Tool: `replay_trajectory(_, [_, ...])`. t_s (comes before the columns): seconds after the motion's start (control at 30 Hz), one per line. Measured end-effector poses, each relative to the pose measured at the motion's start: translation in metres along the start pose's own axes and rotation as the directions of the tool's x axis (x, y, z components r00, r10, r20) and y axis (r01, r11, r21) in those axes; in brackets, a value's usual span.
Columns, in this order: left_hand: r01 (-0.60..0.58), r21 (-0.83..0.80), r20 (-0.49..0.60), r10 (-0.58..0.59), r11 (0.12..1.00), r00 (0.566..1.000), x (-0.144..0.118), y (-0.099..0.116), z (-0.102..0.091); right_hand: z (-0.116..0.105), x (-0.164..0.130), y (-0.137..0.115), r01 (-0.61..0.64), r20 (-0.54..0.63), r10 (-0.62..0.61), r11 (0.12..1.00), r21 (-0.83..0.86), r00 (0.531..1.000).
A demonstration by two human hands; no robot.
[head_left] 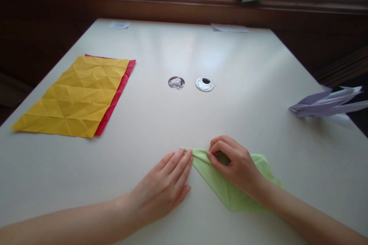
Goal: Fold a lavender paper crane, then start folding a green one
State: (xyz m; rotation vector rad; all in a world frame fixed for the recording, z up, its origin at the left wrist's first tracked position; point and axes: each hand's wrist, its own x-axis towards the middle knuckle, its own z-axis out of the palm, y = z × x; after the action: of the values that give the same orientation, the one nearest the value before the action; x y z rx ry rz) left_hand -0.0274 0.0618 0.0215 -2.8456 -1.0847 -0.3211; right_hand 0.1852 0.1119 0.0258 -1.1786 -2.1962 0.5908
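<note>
Two hands on one sheet: my left hand (165,185) and right hand (235,164) both meet the green paper (227,187).
Green paper: near side of the white table (143,122), its narrow point under the left fingertips, its broad part reaching beneath the right wrist.
Left fingers: straight, laid close together, which I read as anchoring.
Right thumb and forefinger: pinching the folded upper edge.
Fold in hand: I judge that a narrow strip along that edge is being shaped.
Next crease: to my eye, calls for a firm left hold, layers aligned, then pressure along the edge.
Yellow sheet (71,95): lies over a red sheet (113,101), apart from my hands.
</note>
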Motion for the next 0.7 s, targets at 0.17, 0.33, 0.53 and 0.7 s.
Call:
replay_trajectory(0.17, [0.005, -0.019, -0.007, -0.005, 1.0, 1.0, 0.0009, -0.0008, 0.0005, -0.0003, -0.0005, 0.0009, -0.004, -0.003, 0.004, 1.0, -0.002, 1.0])
replay_trajectory(0.33, [0.013, -0.03, 0.013, -0.012, 0.999, 1.0, 0.0011, -0.0002, 0.0012, -0.0002, 0.0008, 0.0009, 0.007, -0.016, -0.007, 1.0, 0.002, 1.0])
replay_trajectory(0.53, [0.002, -0.069, 0.041, 0.0, 0.998, 0.999, 0.0009, -0.0027, -0.0002, -0.0001, 0.0007, 0.0013, 0.004, -0.016, -0.004, 1.0, 0.01, 1.0])
replay_trajectory(0.7, [0.003, -0.089, 0.047, 0.002, 0.996, 0.999, 0.0021, -0.0045, -0.0017, 0.0005, -0.0002, 0.0017, 0.004, -0.016, -0.003, 1.0, 0.015, 1.0])
